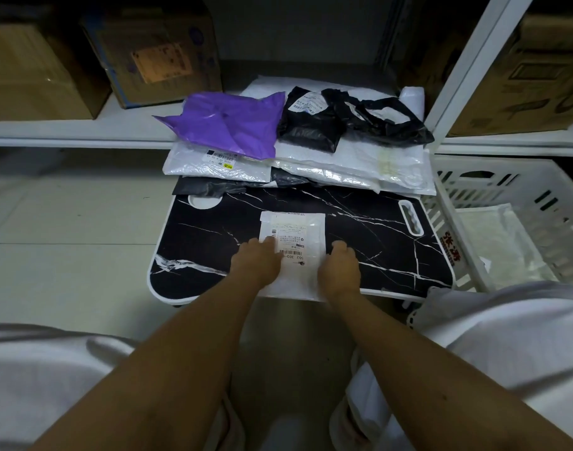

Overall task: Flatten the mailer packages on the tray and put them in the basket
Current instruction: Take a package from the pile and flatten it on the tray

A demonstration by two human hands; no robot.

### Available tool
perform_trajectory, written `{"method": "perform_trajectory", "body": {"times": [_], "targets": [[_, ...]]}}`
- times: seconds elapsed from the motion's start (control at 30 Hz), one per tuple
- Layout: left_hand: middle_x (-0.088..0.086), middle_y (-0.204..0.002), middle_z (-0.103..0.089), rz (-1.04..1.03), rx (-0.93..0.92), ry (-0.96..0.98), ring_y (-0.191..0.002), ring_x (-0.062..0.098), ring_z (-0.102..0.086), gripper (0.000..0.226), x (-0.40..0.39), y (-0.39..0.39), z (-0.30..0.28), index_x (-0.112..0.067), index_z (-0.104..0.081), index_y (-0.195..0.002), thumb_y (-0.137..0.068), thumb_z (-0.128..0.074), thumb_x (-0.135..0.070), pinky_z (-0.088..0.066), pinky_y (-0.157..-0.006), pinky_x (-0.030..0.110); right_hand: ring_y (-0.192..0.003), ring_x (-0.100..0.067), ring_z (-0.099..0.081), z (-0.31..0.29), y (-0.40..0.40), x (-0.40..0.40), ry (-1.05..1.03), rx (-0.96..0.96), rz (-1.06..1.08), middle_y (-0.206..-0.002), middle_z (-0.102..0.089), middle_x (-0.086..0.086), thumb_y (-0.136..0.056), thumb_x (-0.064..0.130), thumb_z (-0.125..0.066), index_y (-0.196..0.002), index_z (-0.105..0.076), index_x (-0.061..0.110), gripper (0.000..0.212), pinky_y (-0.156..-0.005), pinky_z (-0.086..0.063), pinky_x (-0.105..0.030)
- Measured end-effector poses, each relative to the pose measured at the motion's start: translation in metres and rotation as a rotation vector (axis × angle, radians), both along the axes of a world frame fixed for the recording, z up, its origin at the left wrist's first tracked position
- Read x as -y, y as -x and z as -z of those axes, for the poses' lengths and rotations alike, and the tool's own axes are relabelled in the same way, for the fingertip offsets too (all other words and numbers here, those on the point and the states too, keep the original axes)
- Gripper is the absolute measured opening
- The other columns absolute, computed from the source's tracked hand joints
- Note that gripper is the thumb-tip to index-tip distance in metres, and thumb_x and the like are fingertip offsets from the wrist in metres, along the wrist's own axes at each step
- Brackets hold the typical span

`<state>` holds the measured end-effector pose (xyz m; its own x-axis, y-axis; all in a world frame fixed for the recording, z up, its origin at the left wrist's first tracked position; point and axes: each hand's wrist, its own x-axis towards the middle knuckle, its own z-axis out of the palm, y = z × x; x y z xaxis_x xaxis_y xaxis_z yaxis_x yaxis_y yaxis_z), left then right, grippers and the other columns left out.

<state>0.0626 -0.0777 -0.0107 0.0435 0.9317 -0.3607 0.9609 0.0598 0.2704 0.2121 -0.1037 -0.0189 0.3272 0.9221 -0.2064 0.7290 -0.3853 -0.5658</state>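
Observation:
A small white mailer (298, 236) with a printed label lies flat in the middle of the black marble-pattern tray (376, 242), its near end overhanging the front rim. My left hand (256, 262) holds its left edge, curled fingers on the label. My right hand (339, 266) grips the right edge, fingers curled. At the tray's far side is a pile: a purple mailer (226, 125), a black mailer (311, 128), a crumpled black bag (386, 122) and white bubble mailers (360, 167). The white basket (493, 187) stands to the right with a white mailer (503, 245) inside.
Behind the tray runs a white shelf (67, 131) with cardboard boxes (155, 53). A white shelf post (467, 66) rises at the right, with another box (532, 79) beyond it. Pale floor tiles lie to the left. My knees in light clothing frame the bottom corners.

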Motion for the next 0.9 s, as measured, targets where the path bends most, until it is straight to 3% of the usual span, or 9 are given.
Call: {"method": "perform_trajectory", "body": {"times": [0.1,0.27,0.47,0.63,0.7,0.8,0.9], "targets": [[0.018,-0.13,-0.042,-0.15,0.063,0.013,-0.119,0.035,-0.045,0.042,0.005,-0.013,-0.005,-0.013,-0.036,-0.137,-0.097,-0.041,-0.026,-0.044,-0.098,0.046,-0.109,-0.034,-0.056,-0.01,0.007,-0.005,0.076,-0.191,0.109,-0.125,-0.051,-0.017,-0.095,0.008,-0.044,-0.128,-0.041,0.005,0.033,-0.088,-0.049,-0.041],[0.022,-0.131,-0.039,-0.273,0.144,0.056,-0.117,0.038,-0.048,0.042,0.013,-0.02,-0.013,-0.011,-0.032,-0.137,-0.096,-0.038,-0.017,-0.043,-0.096,0.044,-0.107,-0.033,-0.059,-0.018,0.008,-0.001,0.191,-0.337,0.151,-0.119,-0.058,-0.013,-0.09,0.013,-0.051,-0.122,-0.038,0.008,0.036,-0.091,-0.05,-0.044],[0.019,-0.123,-0.045,-0.225,0.154,-0.059,-0.109,0.036,-0.054,0.034,0.019,-0.024,-0.025,-0.007,-0.034,-0.129,-0.096,-0.037,-0.013,-0.046,-0.087,0.041,-0.107,-0.031,-0.058,-0.03,0.007,0.006,0.085,-0.297,-0.004,-0.11,-0.058,-0.006,-0.088,0.0,-0.044,-0.134,-0.033,0.027,0.054,-0.09,-0.048,-0.041],[0.017,-0.116,-0.049,-0.238,0.207,-0.166,-0.102,0.034,-0.056,0.029,0.015,-0.038,-0.042,-0.008,-0.035,-0.123,-0.096,-0.04,-0.013,-0.045,-0.077,0.039,-0.098,-0.025,-0.06,-0.052,-0.005,-0.004,-0.026,-0.241,-0.022,-0.106,-0.062,-0.002,-0.087,-0.004,-0.041,-0.094,-0.058,0.023,0.033,-0.087,-0.052,-0.042],[0.017,-0.114,-0.051,-0.211,0.227,-0.21,-0.099,0.032,-0.057,0.028,0.009,-0.049,-0.053,-0.007,-0.035,-0.121,-0.095,-0.043,-0.012,-0.047,-0.075,0.038,-0.095,-0.023,-0.06,-0.068,-0.019,-0.014,-0.038,-0.255,-0.013,-0.102,-0.061,0.0,-0.089,-0.002,-0.042,-0.089,-0.062,0.022,0.031,-0.088,-0.052,-0.039],[0.016,-0.115,-0.052,-0.158,0.267,-0.256,-0.099,0.033,-0.058,0.028,-0.005,-0.08,-0.075,-0.006,-0.037,-0.119,-0.092,-0.045,-0.008,-0.048,-0.076,0.039,-0.097,-0.024,-0.06,-0.096,-0.057,-0.034,-0.035,-0.283,-0.001,-0.098,-0.061,0.0,-0.092,-0.003,-0.043,-0.092,-0.064,0.018,0.03,-0.091,-0.052,-0.04],[0.018,-0.119,-0.052,-0.079,0.358,-0.289,-0.103,0.035,-0.057,0.03,-0.017,-0.119,-0.098,-0.004,-0.039,-0.118,-0.089,-0.042,-0.002,-0.045,-0.081,0.04,-0.107,-0.026,-0.059,-0.123,-0.101,-0.055,-0.01,-0.251,-0.011,-0.113,-0.064,-0.008,-0.09,-0.007,-0.044,-0.104,-0.067,0.01,0.032,-0.098,-0.048,-0.038]]}}
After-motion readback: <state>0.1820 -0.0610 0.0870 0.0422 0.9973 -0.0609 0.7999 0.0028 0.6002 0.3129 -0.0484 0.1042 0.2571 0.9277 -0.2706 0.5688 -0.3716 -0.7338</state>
